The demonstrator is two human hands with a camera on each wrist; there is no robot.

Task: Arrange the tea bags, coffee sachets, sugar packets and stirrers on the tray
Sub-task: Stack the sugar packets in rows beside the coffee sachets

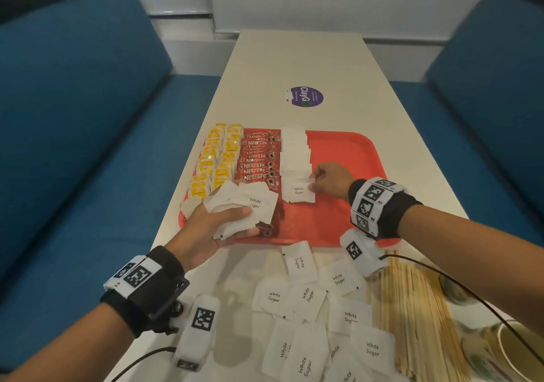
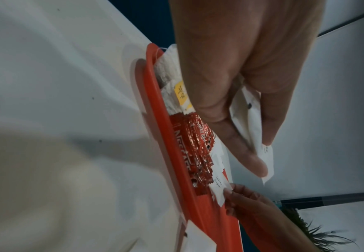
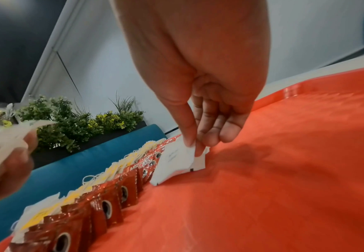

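A red tray (image 1: pixel 347 151) holds a row of yellow tea bags (image 1: pixel 216 160), a row of red Nescafe sachets (image 1: pixel 256 160) and a column of white sugar packets (image 1: pixel 294 151). My right hand (image 1: pixel 326 179) pinches one white sugar packet (image 1: pixel 298 191) at the near end of that column; the pinch also shows in the right wrist view (image 3: pixel 176 158). My left hand (image 1: pixel 217 228) grips a bunch of sugar packets (image 1: pixel 235 207) above the tray's near left corner, seen too in the left wrist view (image 2: pixel 250 122). More loose sugar packets (image 1: pixel 306 308) and wooden stirrers (image 1: pixel 412 308) lie on the table in front of the tray.
The white table (image 1: pixel 294 63) carries a round purple sticker (image 1: pixel 306 96) beyond the tray. Blue sofas (image 1: pixel 73 101) flank both sides. Paper cups (image 1: pixel 506 349) stand at the near right by the stirrers. The tray's right half (image 3: pixel 284 153) is bare red surface.
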